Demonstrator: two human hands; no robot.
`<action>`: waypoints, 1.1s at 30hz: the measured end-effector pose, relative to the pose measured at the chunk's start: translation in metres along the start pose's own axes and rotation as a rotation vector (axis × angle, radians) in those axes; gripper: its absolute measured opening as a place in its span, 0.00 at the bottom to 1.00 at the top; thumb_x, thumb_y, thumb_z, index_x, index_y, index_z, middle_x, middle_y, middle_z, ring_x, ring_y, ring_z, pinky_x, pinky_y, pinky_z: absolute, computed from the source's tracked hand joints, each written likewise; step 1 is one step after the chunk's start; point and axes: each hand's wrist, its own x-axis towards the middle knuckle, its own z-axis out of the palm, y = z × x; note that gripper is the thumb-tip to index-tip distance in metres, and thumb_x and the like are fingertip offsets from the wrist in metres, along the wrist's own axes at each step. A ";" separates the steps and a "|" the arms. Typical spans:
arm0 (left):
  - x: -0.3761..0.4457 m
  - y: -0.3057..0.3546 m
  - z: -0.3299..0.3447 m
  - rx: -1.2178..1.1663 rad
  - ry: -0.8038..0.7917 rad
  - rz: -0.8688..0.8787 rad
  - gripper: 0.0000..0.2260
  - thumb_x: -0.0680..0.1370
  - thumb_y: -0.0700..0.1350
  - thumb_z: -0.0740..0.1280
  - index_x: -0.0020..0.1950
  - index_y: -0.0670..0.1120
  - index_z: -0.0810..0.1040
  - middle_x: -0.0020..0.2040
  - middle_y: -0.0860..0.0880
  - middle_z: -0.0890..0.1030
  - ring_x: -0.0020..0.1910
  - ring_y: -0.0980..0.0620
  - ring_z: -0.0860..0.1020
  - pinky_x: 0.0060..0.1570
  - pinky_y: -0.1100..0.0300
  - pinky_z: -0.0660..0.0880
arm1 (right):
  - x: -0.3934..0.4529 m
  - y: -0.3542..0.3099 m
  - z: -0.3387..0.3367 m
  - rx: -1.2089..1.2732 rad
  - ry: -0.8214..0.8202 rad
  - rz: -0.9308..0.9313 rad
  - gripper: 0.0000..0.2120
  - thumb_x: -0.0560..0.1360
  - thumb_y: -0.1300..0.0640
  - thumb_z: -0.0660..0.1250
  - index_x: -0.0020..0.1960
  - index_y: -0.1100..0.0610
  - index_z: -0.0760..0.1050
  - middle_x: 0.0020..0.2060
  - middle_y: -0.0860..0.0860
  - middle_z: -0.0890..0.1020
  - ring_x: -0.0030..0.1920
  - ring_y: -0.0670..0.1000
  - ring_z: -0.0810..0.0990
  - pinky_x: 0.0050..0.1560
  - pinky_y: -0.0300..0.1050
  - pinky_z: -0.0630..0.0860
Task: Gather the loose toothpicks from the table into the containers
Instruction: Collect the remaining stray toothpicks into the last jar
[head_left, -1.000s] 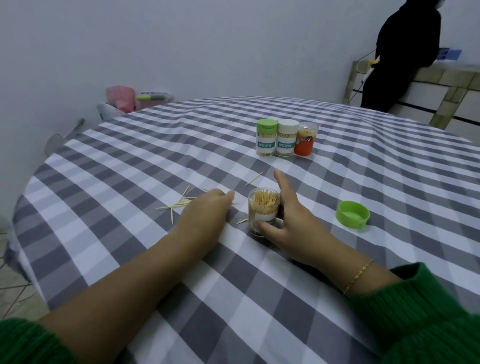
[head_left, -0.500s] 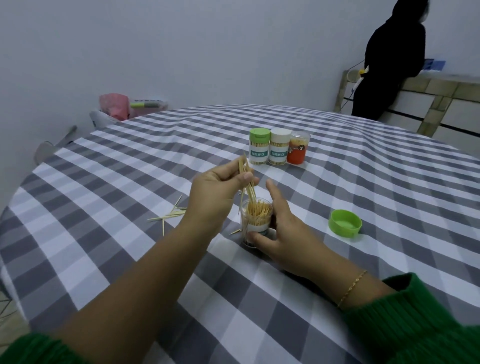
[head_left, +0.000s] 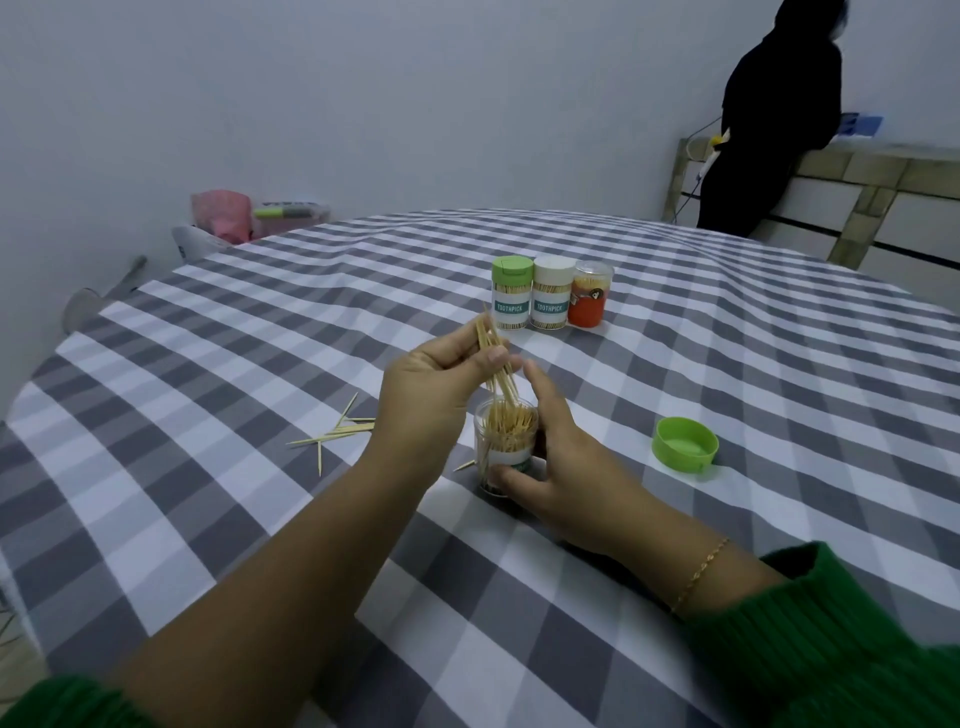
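- The left hand (head_left: 431, 379) pinches a small bundle of toothpicks (head_left: 496, 364) between thumb and fingers, tilted, with the lower tips dipping into the mouth of the open container (head_left: 505, 447).
- The right hand (head_left: 563, 462) grips that clear container from its right side, thumb low across the white label, forefinger raised straight beside the rim.
- The container stands upright on the checked tablecloth (head_left: 260, 519) and is already crowded with toothpicks (the tips stand close to its rim).
- Loose toothpicks (head_left: 337, 434) lie scattered on the cloth just left of the left wrist; one more (head_left: 464, 466) pokes out between the wrist and the container, though how many lie hidden under the arm I cannot tell.
- A green lid (head_left: 684, 443) rests upside down on the cloth, to the right of the right hand and apart from it.
- Farther back stand three closed containers touching in a row: one with a green cap (head_left: 511, 299), one with a white cap (head_left: 551, 299), and an orange one (head_left: 589, 301).
- A person in dark clothes (head_left: 774, 119) stands at a counter beyond the table.
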 end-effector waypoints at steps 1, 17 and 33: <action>-0.001 -0.002 -0.003 0.040 -0.010 -0.013 0.10 0.74 0.36 0.67 0.50 0.49 0.80 0.40 0.53 0.85 0.45 0.55 0.83 0.46 0.68 0.77 | 0.000 0.000 0.000 -0.004 0.000 0.001 0.46 0.75 0.53 0.68 0.75 0.43 0.36 0.72 0.49 0.66 0.65 0.47 0.72 0.61 0.37 0.69; -0.008 -0.008 -0.019 0.337 -0.142 -0.139 0.07 0.75 0.48 0.67 0.52 0.58 0.79 0.51 0.60 0.80 0.52 0.67 0.76 0.41 0.73 0.73 | 0.001 0.006 0.001 -0.013 0.037 -0.085 0.47 0.73 0.53 0.70 0.75 0.41 0.38 0.75 0.47 0.58 0.71 0.46 0.64 0.69 0.42 0.67; 0.015 0.016 -0.095 0.960 -0.190 -0.298 0.20 0.80 0.35 0.59 0.68 0.54 0.71 0.69 0.49 0.71 0.63 0.49 0.72 0.52 0.62 0.72 | 0.001 -0.005 0.005 -0.232 0.171 -0.282 0.38 0.74 0.52 0.68 0.76 0.49 0.50 0.75 0.44 0.57 0.72 0.40 0.56 0.72 0.42 0.60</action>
